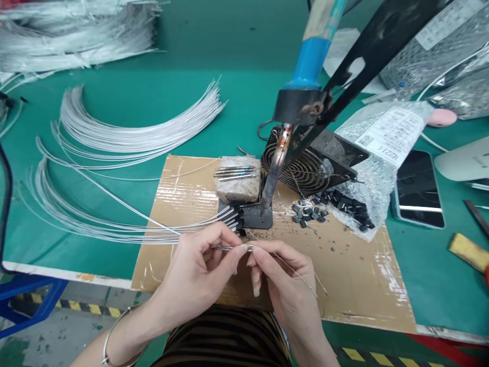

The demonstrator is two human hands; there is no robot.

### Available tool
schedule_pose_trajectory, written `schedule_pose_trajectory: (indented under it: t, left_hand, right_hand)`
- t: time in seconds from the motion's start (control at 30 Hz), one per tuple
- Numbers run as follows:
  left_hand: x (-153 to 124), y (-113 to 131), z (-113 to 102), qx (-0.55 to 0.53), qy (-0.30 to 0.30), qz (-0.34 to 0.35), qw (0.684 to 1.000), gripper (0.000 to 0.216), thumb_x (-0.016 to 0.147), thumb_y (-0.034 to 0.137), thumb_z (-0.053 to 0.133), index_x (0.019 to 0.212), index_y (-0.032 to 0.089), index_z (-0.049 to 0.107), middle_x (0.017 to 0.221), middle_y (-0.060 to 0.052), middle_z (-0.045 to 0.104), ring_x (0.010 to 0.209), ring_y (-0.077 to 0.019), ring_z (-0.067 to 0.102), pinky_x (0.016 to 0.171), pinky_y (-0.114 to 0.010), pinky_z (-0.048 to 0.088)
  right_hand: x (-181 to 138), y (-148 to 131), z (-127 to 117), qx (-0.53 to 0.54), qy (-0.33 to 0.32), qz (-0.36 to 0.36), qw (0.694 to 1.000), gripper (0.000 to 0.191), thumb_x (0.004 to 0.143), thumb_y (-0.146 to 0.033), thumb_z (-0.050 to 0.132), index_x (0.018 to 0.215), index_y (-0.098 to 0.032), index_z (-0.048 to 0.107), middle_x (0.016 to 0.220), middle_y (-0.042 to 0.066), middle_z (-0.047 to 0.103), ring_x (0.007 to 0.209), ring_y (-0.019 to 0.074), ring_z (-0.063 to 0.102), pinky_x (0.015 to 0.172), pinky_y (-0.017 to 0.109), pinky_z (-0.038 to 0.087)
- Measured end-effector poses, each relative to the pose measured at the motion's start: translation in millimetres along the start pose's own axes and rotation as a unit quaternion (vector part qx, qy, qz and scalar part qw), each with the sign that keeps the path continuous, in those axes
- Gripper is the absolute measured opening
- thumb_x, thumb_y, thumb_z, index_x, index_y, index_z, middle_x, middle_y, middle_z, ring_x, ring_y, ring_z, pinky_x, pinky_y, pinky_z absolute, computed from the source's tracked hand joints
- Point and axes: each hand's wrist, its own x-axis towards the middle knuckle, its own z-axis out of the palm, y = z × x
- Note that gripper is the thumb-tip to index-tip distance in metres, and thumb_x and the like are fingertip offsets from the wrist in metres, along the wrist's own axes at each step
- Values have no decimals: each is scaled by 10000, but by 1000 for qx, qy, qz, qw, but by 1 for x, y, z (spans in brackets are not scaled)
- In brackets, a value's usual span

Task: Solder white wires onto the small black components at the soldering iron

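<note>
Cardboard sheet (344, 285) covers the near edge of the bench, and the hot gear stands on it. White wire bundles (133, 132) fan out to the left. Soldering iron (311, 56) is clamped tip-down over a dark block, just far of the hands. Likely risk: a knuckle or a stray wire touches the tip and burns, because the fingers work so close beneath it. Bubble-wrap bag (378, 153), right of the fan (305, 168), lies on its side with its mouth open. Small black parts (346, 204) sit inside, and more lie loose just outside it; a wrist nudge could scatter them. Left hand (198, 275) is closed in a pinch on a single wire end (229, 248). Right hand (284, 278) pinches it from the right and also holds a thin strand (305, 283) trailing to the near right. The light fingertip grip could let the wire slip.
</note>
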Motion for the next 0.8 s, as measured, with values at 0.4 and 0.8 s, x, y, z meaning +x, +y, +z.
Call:
schedule_pose_trajectory:
  t: [0.4,0.8]
  left_hand:
    - [2,4,-3,-22,-41,2,999,181,912,279,674,771,166,664,661,3,609,582,-116,497,526,-229,362]
    - [6,2,-3,-36,-55,-6,998,187,892,284,678,756,157,662,641,4,595,570,-109,457,521,-235,315]
  right_hand:
    - [1,-6,-4,42,1,67,997,156,823,-345,904,775,-203,858,613,-1,720,407,55,565,381,121,469]
    - [2,-4,-6,41,2,96,995,214,793,-381,903,733,-188,835,608,9,712,392,82,549,361,167,483]
